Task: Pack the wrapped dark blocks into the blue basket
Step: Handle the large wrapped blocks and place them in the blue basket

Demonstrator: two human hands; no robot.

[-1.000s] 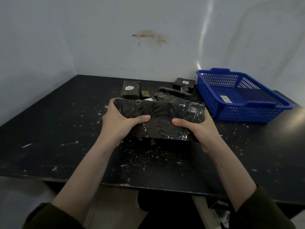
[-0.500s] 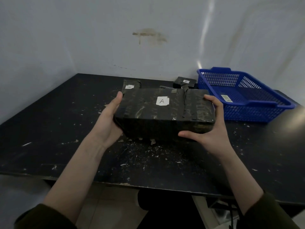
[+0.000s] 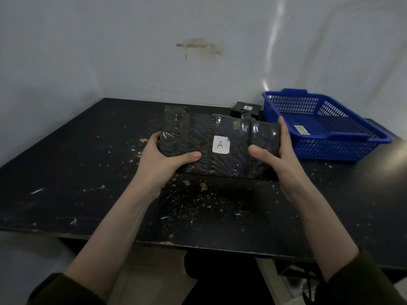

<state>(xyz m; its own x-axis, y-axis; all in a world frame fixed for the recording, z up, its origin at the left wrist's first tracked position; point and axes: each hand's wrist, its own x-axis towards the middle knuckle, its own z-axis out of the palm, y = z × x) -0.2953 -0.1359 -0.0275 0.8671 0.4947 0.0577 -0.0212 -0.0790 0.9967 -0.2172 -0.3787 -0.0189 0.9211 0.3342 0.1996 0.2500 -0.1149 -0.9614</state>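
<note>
The left grip [image 3: 158, 159] clasps the left end of the large wrapped block [image 3: 198, 133], with the thumb laid across its top face. The right grip [image 3: 284, 159] clamps the right end, fingers running up the side and thumb on top. The block, its white label [image 3: 221, 144] marked A, is held over the chipped black worktop [image 3: 88, 172], just left of the blue basket [image 3: 330, 148]. A smaller wrapped block [image 3: 245, 108] lies behind, by the stained pale wall [image 3: 198, 47].

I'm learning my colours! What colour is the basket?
Blue, with mesh walls; the head view shows the basket best.
</note>
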